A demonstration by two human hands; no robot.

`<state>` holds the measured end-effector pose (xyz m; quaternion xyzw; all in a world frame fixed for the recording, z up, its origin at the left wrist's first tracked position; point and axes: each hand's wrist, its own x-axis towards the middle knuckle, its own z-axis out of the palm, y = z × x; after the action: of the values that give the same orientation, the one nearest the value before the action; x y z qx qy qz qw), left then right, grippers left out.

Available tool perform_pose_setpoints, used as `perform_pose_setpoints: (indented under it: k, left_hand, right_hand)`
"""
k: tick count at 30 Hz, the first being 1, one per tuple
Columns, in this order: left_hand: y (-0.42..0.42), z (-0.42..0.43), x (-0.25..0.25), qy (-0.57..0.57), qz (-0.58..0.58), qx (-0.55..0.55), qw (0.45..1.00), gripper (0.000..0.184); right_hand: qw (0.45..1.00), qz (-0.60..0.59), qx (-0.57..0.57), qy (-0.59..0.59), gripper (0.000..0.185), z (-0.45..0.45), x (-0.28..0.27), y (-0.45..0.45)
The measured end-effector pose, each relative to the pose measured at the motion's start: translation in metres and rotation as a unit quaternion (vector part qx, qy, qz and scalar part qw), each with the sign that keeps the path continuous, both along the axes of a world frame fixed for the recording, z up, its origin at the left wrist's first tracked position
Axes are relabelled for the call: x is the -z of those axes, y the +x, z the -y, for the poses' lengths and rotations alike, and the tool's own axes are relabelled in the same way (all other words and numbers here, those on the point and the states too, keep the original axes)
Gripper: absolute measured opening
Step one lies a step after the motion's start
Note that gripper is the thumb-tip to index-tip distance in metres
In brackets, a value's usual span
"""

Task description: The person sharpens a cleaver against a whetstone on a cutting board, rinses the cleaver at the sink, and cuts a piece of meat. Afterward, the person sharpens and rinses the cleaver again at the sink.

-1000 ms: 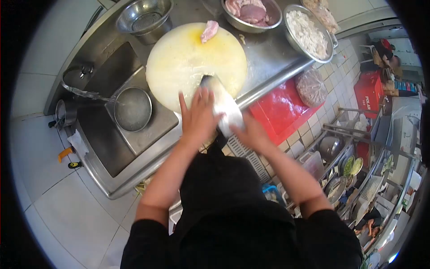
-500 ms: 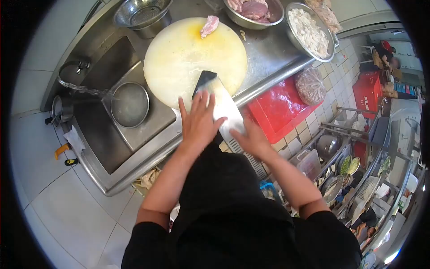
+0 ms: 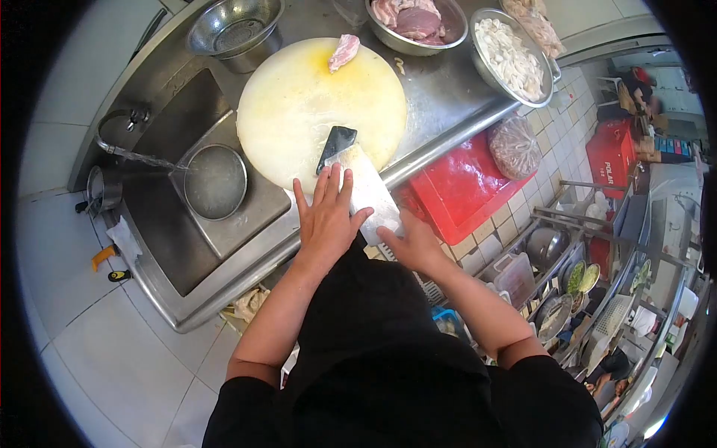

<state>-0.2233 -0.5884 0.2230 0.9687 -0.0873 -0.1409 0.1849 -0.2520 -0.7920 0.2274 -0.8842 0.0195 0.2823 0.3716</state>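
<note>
A wide-bladed knife [image 3: 364,190] slants from the round cutting board [image 3: 299,101] over the counter edge. A dark block [image 3: 337,145] lies against its far end on the board, partly covered. My left hand [image 3: 326,224] is spread, fingertips at the blade's left side near the block. My right hand [image 3: 412,240] grips the near right end of the knife, thumb on the blade; its other fingers are mostly hidden. A piece of pink meat [image 3: 344,53] rests at the back of the board.
Water runs from a tap [image 3: 112,142] into a round pan [image 3: 215,181] in the sink at left. Bowls of meat [image 3: 418,43] and pale strips [image 3: 509,60] stand behind. A red lid [image 3: 470,187] bears a filled plastic bag [image 3: 514,147] at right.
The view has shifted slightly. The blade and both hands, blurred earlier, look sharper now. The blade has shifted a little against the dark block, and my left hand stays spread beside it.
</note>
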Motion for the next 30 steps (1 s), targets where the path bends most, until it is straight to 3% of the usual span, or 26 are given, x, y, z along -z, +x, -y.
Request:
perform_pose_setpoints:
  k: [2,3,4,7,10,12,15,17,19,23,27,30]
  left_hand:
    - [0.028,-0.005,0.004,0.055,0.036,0.006,0.998,0.081]
    - [0.059,-0.010,0.018,0.070,0.071,-0.009,0.995,0.080]
    - [0.096,-0.015,0.028,0.079,0.072,-0.025,0.994,0.079]
    - [0.179,-0.028,0.023,0.079,0.006,-0.020,0.997,0.082]
    - [0.149,-0.016,0.025,0.104,0.033,-0.006,0.994,0.080]
    - [0.083,-0.004,0.017,0.097,0.033,-0.003,0.995,0.079]
    - [-0.003,0.004,0.004,0.019,0.015,-0.010,1.000,0.083]
    - [0.023,0.000,0.006,0.042,0.025,-0.016,0.999,0.083]
    - [0.075,-0.011,0.023,0.088,0.069,-0.024,0.993,0.083]
    - [0.175,-0.026,0.013,0.111,0.015,-0.027,0.993,0.081]
    - [0.106,-0.014,0.027,0.091,0.067,-0.005,0.994,0.081]
    - [0.014,0.000,0.000,0.040,0.033,0.009,0.999,0.082]
  right_hand:
    - [0.994,0.104,-0.014,0.002,0.056,-0.001,0.026,0.027]
    - [0.996,0.046,-0.021,-0.073,0.054,-0.011,0.029,0.065]
    - [0.995,0.023,0.006,-0.100,0.054,-0.031,-0.006,0.102]
    - [0.990,0.098,0.035,-0.099,0.055,-0.052,0.021,0.163]
    - [0.992,0.077,0.022,-0.094,0.056,-0.043,0.017,0.132]
    - [0.994,0.044,0.026,-0.095,0.056,-0.029,0.023,0.075]
    - [0.998,0.059,0.009,-0.002,0.058,-0.004,0.024,0.015]
    - [0.995,0.099,-0.007,0.015,0.059,-0.001,0.029,0.011]
    - [0.996,0.030,-0.002,-0.080,0.056,-0.025,0.019,0.084]
    - [0.990,0.097,0.012,-0.100,0.056,-0.055,0.019,0.165]
    - [0.996,0.060,0.002,-0.070,0.058,-0.034,0.027,0.101]
    - [0.998,0.062,-0.008,0.021,0.062,-0.003,0.018,0.012]
